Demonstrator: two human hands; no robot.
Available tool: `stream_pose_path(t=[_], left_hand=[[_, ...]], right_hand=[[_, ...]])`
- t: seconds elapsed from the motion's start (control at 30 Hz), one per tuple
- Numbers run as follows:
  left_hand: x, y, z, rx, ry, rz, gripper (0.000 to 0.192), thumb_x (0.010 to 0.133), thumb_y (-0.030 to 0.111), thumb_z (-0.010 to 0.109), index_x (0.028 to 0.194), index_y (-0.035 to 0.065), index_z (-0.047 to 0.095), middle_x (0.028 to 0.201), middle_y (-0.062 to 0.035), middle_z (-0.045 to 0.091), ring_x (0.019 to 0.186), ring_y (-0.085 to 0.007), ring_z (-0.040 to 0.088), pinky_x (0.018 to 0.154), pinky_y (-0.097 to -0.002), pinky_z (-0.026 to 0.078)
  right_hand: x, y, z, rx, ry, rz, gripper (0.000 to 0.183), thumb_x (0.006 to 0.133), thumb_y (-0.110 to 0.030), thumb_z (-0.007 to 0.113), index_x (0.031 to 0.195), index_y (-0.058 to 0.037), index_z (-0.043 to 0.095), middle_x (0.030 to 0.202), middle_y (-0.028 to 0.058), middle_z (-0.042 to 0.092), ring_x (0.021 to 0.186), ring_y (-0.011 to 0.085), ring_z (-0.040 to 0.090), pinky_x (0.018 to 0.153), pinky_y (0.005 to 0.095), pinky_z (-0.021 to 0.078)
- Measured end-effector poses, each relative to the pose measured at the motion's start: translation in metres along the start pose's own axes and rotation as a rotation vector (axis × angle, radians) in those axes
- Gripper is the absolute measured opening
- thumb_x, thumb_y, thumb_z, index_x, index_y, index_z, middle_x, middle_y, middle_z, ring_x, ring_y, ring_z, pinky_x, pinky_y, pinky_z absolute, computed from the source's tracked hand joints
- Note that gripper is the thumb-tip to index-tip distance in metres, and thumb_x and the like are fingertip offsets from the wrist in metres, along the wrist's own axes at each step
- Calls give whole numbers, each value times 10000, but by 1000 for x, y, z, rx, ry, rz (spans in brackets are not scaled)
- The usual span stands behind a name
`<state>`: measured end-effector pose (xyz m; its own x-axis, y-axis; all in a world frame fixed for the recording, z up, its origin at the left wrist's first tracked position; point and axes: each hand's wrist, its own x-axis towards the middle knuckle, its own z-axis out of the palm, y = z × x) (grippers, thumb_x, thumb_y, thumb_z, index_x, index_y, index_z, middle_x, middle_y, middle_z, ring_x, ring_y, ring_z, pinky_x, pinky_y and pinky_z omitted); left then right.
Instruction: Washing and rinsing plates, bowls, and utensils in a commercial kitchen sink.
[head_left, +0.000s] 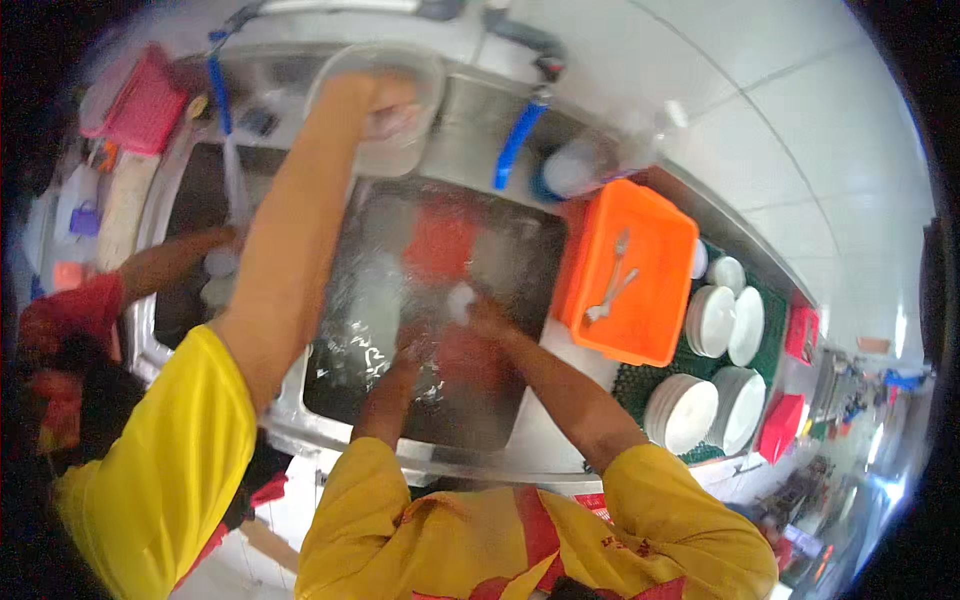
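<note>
Water fills the metal sink basin (330, 409) before me, and both my forearms reach into it. My right hand (487, 313) grips a small white object (460, 302), too blurred to name. My left hand (411, 346) is at the water just left of it; glare and ripples hide its fingers, so I cannot tell what it holds. A red item (441, 238) lies in the water beyond my hands. Another reddish shape (472, 356) shows below my right hand. Pale submerged shapes (375, 300), perhaps dishes, lie to the left.
On the right stand an orange plastic tub (652, 300) with forks and a spoon, and stacked white plates (682, 412). A co-worker's bare arm (292, 247) crosses from the left into a clear plastic container (427, 142). A blue-handled tap (517, 146) overhangs. Another person (82, 300) works left.
</note>
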<state>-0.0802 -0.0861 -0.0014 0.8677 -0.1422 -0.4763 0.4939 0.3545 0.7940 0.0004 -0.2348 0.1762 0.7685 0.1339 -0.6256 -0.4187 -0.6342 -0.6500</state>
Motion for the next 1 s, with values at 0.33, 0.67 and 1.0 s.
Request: stream_pose_path(t=[0.33, 0.67, 1.0], left_hand=[[-3, 73, 21, 1616, -298, -369, 578, 803, 537, 573, 1081, 31, 558, 988, -141, 613, 877, -238, 612, 718, -358, 491], [-92, 172, 85, -68, 109, -206, 534, 952, 452, 321, 1227, 11, 442, 1139, -115, 563, 1067, -265, 539, 931, -413, 417], [-99, 253, 343, 47, -357, -10, 661, 921, 550, 250, 1247, 7, 438, 1231, -139, 502, 1125, -254, 503, 974, -419, 392]], right_hand=[[-115, -17, -131, 1048, -4, -101, 372, 909, -306, 507, 1193, -65, 498, 1042, 39, 549, 921, 134, 495, 746, 325, 455], [-137, 122, -381, -636, 866, -284, 231, 857, -225, 519, 894, -8, 590, 865, 164, 603, 804, 309, 592, 675, 409, 474], [-207, 74, -289, 515, 115, -712, 448, 862, -371, 574, 1137, -26, 496, 1069, 103, 567, 956, 209, 564, 797, 334, 465]])
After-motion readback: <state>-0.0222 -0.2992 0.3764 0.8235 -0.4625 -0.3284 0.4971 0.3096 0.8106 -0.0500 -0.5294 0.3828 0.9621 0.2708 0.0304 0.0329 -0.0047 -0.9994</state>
